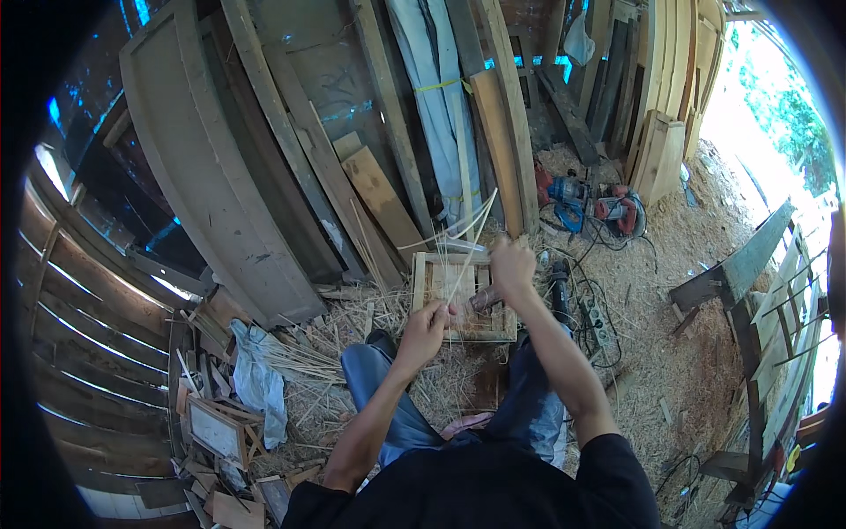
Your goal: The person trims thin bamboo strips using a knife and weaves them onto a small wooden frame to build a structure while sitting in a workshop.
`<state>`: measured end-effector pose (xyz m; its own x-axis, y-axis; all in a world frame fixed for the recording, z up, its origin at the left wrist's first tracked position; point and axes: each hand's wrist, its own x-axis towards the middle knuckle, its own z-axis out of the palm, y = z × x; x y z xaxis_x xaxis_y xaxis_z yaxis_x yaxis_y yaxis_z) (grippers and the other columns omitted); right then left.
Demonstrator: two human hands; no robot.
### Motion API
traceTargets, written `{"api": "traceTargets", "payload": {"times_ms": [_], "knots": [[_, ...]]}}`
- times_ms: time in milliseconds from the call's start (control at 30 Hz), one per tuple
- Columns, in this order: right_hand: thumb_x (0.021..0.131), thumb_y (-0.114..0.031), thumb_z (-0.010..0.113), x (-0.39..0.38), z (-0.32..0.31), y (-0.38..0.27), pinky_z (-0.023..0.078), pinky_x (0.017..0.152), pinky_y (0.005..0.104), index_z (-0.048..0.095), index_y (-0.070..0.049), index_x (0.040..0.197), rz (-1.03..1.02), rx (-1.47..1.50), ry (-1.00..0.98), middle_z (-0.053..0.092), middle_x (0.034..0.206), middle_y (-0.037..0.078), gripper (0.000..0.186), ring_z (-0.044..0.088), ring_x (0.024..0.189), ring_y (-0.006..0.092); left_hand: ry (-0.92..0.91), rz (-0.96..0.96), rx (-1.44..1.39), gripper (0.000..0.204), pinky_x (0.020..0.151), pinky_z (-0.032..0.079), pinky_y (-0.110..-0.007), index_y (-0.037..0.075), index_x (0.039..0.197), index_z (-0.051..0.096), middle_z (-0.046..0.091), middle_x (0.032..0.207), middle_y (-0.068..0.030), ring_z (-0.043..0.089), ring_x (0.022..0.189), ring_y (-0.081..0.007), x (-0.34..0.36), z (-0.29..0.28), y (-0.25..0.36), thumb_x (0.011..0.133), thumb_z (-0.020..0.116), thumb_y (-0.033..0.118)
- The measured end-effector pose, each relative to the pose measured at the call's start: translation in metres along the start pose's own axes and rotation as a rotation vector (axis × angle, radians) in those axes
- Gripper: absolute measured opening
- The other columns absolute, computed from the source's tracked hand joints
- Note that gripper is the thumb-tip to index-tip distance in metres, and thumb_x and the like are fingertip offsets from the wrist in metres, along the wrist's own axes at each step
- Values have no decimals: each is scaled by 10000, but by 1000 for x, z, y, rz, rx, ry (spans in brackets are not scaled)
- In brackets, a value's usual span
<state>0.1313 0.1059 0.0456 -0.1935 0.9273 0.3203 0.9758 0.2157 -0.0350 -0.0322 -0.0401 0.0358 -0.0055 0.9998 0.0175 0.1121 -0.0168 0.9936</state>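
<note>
My left hand [429,328] is closed on thin pale wooden strips [459,282] that rise over a low wooden frame [419,289] between my knees. My right hand [513,263] is closed and raised at the frame's right side; what it grips is hard to make out. A short brownish cylindrical object [485,300] is just below it, partly blurred. Long bent strips [471,225] cross above the frame's far edge, and loose strips [295,357] lie to the left of my legs.
Boards and panels [211,159] lean along the back. Power tools [617,212], cords and a power strip [599,322] sit at the right on shavings [670,370]. A pale sack [260,379] and wood scraps [216,432] lie left. Slanted planks [758,247] line the right side.
</note>
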Motion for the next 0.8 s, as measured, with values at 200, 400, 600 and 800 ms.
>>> {"api": "traceTargets", "payload": {"times_ms": [200,400,600,800], "knots": [[828,-113,557,27,-2,49,561,616,405,670,-20,827,125,3,-25,690,797,178,146,694,725,333,-61,-208,-39,211,541,349,-242,33,983,594,430,684,20,384,584,-58,-26,3,8,1000,431,167],[824,-89,529,6,-21,41,558,655,422,677,-1,817,195,140,-111,681,804,213,173,687,736,359,-136,-408,-215,196,463,304,-210,54,1137,504,401,705,32,326,540,-42,-8,2,32,1002,418,166],[820,-103,537,-25,-30,8,550,603,422,668,-12,835,15,173,-144,670,736,177,159,683,677,343,-189,-436,-386,257,450,265,-194,72,1221,490,356,668,44,309,544,-24,15,2,31,1013,428,208],[815,-130,571,-51,-35,-15,542,554,400,626,-26,865,-236,136,-65,668,704,140,128,686,657,311,67,71,266,255,535,397,-303,38,1142,601,538,661,-64,507,566,-159,9,14,20,990,471,196]]}}
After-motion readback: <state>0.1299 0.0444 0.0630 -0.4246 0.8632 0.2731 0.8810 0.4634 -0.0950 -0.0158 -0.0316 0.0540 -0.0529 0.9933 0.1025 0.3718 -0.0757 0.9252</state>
